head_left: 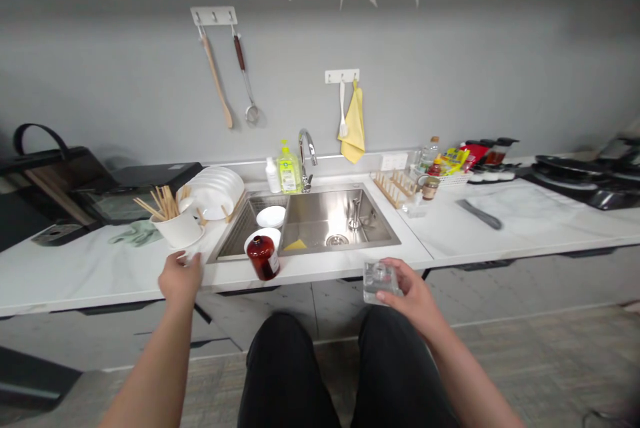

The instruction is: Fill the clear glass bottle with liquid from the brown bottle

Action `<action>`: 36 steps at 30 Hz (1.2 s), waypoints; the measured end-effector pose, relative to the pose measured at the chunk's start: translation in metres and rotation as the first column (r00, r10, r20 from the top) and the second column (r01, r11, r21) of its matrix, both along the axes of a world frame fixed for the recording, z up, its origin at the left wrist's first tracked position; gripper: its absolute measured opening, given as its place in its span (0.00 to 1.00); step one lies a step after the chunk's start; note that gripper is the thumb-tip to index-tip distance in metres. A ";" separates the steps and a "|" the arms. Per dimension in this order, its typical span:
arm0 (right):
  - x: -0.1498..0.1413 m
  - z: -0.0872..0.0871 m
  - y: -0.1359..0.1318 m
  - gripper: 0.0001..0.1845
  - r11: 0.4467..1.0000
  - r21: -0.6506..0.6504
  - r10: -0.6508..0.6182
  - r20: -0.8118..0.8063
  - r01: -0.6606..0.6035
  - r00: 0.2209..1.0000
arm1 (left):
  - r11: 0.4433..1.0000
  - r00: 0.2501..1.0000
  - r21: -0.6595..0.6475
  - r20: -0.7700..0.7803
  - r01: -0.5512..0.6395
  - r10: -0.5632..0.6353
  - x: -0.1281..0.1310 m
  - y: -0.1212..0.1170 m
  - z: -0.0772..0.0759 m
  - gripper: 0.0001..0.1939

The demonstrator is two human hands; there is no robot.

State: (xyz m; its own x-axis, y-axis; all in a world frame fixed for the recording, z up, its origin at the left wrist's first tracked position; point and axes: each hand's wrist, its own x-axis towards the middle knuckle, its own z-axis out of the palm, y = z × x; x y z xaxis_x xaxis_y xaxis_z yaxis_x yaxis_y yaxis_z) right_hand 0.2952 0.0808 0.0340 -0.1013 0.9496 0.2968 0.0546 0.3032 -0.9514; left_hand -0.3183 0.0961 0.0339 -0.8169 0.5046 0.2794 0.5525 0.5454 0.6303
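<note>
My right hand (407, 291) grips a clear, square-sided glass bottle (377, 283) in front of the counter's edge, right of the sink. Over the front edge on the left, my left hand (181, 278) has its thumb and fingers drawn together. Something small and pale shows between them, too blurred to name. Just behind that hand stands a white tub (179, 229) full of wooden chopsticks (164, 203). A brown pump-less bottle (263, 258) with a dark cap stands at the sink's front edge, between my hands.
The steel sink (320, 215) has a drying basket with white bowls (271, 217) on its left. Behind it are a tap (304, 148) and yellow-green dish soap (289, 171). White plates (215, 191) stand left; a wooden rack (393, 188), jars and a dark strap (479, 214) lie right.
</note>
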 end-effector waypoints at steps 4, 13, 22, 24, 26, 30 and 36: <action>0.005 0.003 -0.016 0.40 0.999 0.029 0.018 -0.005 -0.018 1.000 | 0.842 0.977 0.538 0.146 0.054 -0.156 0.071 -0.045 0.010 0.26; -0.016 0.008 -0.061 0.39 0.990 0.086 0.112 0.028 -0.114 0.993 | 0.415 0.459 0.660 0.117 0.627 -0.881 0.277 -0.134 0.075 0.17; -0.025 0.012 -0.101 0.38 0.989 0.109 0.086 0.100 -0.097 0.991 | 0.282 0.307 0.306 -0.037 0.909 -0.951 0.317 -0.141 0.124 0.13; -0.025 0.013 -0.105 0.39 0.989 0.113 0.082 0.123 -0.096 0.989 | 0.271 0.290 0.214 -0.062 0.938 -0.955 0.319 -0.144 0.134 0.12; -0.027 0.014 -0.109 0.39 0.989 0.117 0.075 0.149 -0.093 0.986 | 0.259 0.267 0.101 -0.073 0.961 -0.961 0.324 -0.147 0.144 0.11; -0.035 0.014 -0.114 0.39 0.990 0.109 0.066 0.196 -0.089 0.978 | 0.202 0.196 -0.167 -0.055 0.965 -0.979 0.342 -0.147 0.157 0.09; -0.046 0.013 -0.119 0.37 0.993 0.078 0.076 0.153 -0.089 0.985 | 0.066 0.038 -0.370 -0.082 0.927 -0.996 0.357 -0.139 0.152 0.06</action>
